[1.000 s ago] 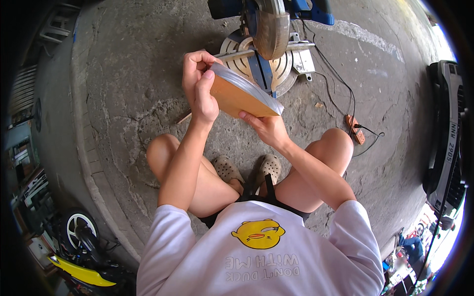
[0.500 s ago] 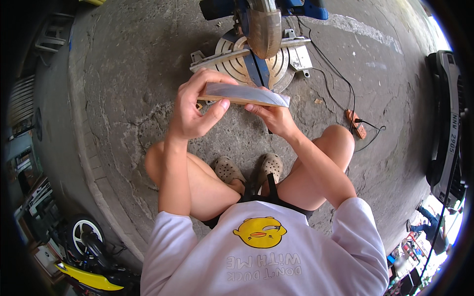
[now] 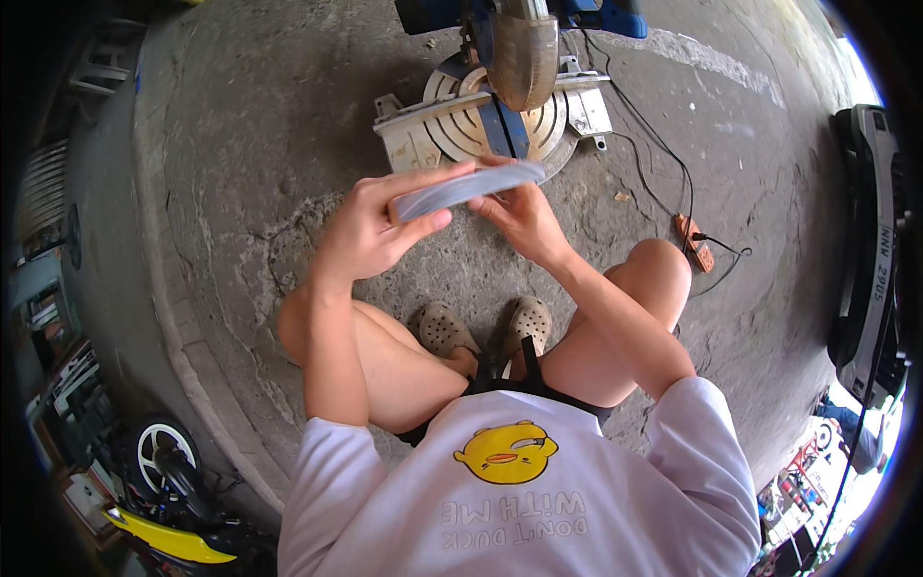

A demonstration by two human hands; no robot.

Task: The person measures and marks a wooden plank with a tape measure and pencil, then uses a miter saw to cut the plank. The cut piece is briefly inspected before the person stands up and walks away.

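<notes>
My left hand (image 3: 359, 229) grips the left end of a short, flat grey strip (image 3: 466, 189), thumb on the near side and fingers on the far side. On its right half, my right hand (image 3: 529, 223) also holds it, thumb near its lower edge. The strip is smeared by motion and slants, its right end farther from me; its material cannot be told. Just beyond my hands a miter saw (image 3: 524, 67) stands on the ground, its pale slotted base (image 3: 418, 144) partly behind my fingers.
An orange power strip (image 3: 696, 245) with a black plug and cables lies on the cracked concrete to the right. A vehicle (image 3: 865, 250) and a person (image 3: 859, 438) are at the far right. At lower left stands a motorcycle (image 3: 173, 481). My clogs (image 3: 447, 329) rest below my hands.
The strip has turned in my hands: its left end came nearer and its right end moved away and leftward. Both hands shifted with it and still hold it.
</notes>
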